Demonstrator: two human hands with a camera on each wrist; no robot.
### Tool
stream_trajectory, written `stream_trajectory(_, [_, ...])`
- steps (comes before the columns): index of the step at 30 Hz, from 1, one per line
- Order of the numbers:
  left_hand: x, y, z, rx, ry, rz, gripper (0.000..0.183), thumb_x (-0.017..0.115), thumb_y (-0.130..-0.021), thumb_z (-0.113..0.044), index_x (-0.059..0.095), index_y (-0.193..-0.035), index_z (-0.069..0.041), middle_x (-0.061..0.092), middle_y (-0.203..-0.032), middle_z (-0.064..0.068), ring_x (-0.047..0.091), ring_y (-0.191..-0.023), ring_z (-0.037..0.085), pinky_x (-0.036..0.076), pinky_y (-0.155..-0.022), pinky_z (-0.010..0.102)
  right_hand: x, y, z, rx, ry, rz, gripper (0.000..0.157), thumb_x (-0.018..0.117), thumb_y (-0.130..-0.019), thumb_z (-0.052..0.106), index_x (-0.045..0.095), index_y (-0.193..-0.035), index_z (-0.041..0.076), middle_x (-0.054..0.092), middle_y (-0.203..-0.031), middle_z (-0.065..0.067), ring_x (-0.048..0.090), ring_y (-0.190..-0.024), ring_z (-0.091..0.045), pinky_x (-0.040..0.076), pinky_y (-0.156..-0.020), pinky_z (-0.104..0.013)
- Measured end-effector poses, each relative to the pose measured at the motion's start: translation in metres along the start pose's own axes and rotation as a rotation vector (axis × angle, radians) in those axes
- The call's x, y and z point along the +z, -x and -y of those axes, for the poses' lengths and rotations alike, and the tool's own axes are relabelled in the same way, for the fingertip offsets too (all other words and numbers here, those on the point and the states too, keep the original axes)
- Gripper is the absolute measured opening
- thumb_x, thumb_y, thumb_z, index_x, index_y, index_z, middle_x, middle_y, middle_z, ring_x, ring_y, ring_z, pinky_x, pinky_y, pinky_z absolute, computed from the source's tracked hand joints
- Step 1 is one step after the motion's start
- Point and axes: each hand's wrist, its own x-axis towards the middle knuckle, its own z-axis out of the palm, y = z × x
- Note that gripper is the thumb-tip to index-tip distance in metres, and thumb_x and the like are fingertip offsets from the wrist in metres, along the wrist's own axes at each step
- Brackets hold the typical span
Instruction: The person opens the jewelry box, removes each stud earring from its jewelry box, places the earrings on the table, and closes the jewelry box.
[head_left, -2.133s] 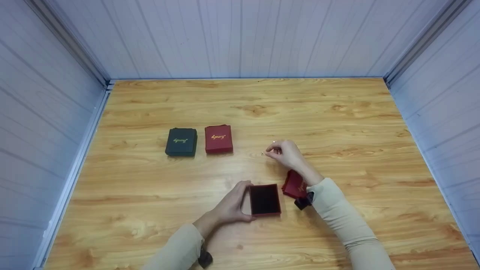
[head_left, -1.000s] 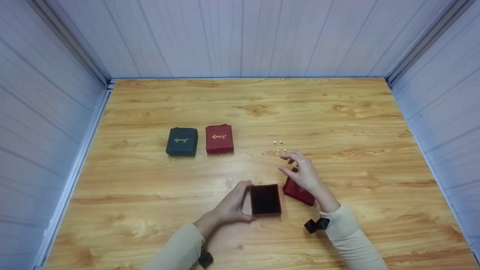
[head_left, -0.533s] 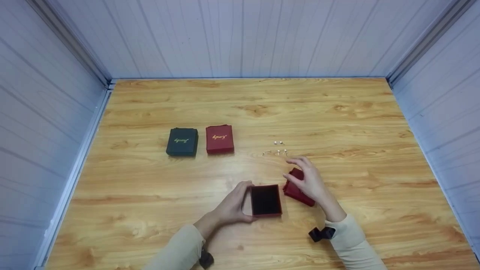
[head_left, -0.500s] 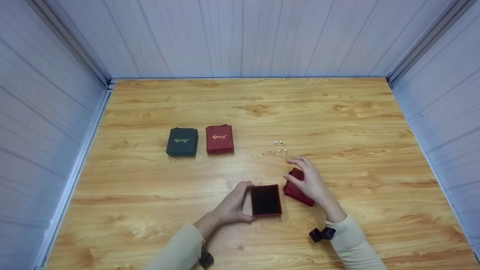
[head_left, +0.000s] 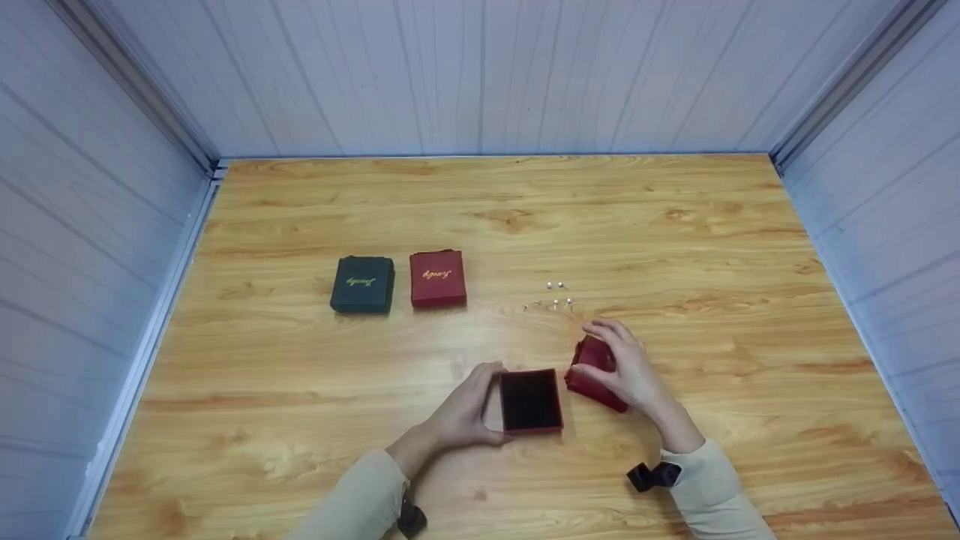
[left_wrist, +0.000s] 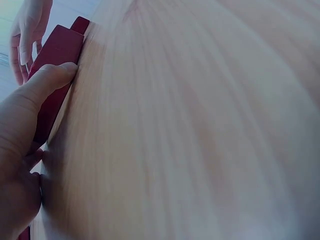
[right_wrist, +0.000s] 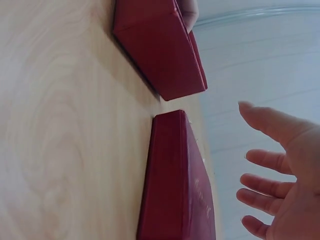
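Observation:
My left hand [head_left: 463, 412] grips the left side of an open red jewelry box [head_left: 561, 405], thumb at its near corner and fingers at the far one. Its inside shows dark lining. In the left wrist view my thumb [left_wrist: 55, 77] presses along the box's red wall [left_wrist: 60, 47]. To the right lies a red box lid [head_left: 596, 390] with gold lettering, turned at an angle. My right hand [head_left: 634, 375] hovers over this lid with fingers spread; the right wrist view shows the palm [right_wrist: 295, 170] apart from the lid [right_wrist: 167, 175]. Several small stud earrings [head_left: 556, 303] lie beyond it.
A dark green box [head_left: 363, 285] and another red box [head_left: 438, 279], both lidded with gold lettering, stand farther back on the left. White panel walls [head_left: 480, 75] enclose the wooden table [head_left: 262, 360] at the back and sides.
My right hand has let go of a small earring among the others on the table and drawn back over the red lid. The left hand and the open box have stayed put.

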Motion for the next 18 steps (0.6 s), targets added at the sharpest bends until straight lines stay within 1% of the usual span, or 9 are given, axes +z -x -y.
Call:
stream_trajectory(5, [-0.001,-0.001,0.000,0.001,-0.003,-0.005,0.091,0.080,-0.055,-0.034,0.032,-0.125,-0.001,0.039,-0.124,0.011,0.038,-0.115,0.018,0.031,-0.099,0.031,-0.003,0.006,-0.004,0.032,0.016,0.042,0.064,0.077,-0.066,0.025,0.051,-0.119,0.001,0.043,-0.124,-0.022,0.040,-0.113,-0.034,0.022,-0.087,-0.056])
stream_trajectory(12, [-0.002,0.000,0.000,0.012,-0.010,-0.017,0.091,0.080,-0.055,-0.034,0.033,-0.124,-0.001,0.041,-0.122,0.009,0.039,-0.113,0.017,0.030,-0.099,0.030,-0.003,0.012,-0.008,0.038,0.063,0.087,0.074,0.079,-0.063,0.028,0.047,-0.125,0.003,0.036,-0.132,-0.022,0.036,-0.116,-0.037,0.021,-0.087,-0.055])
stream_trajectory(18, [0.000,0.000,0.001,0.000,-0.010,-0.006,0.093,0.081,-0.054,-0.036,0.032,-0.125,-0.001,0.039,-0.124,0.011,0.038,-0.115,0.019,0.030,-0.099,0.031,-0.001,0.016,-0.011,0.054,0.083,0.131,0.081,0.080,-0.061,0.029,0.044,-0.129,0.004,0.033,-0.134,-0.022,0.031,-0.120,-0.038,0.019,-0.090,-0.056])
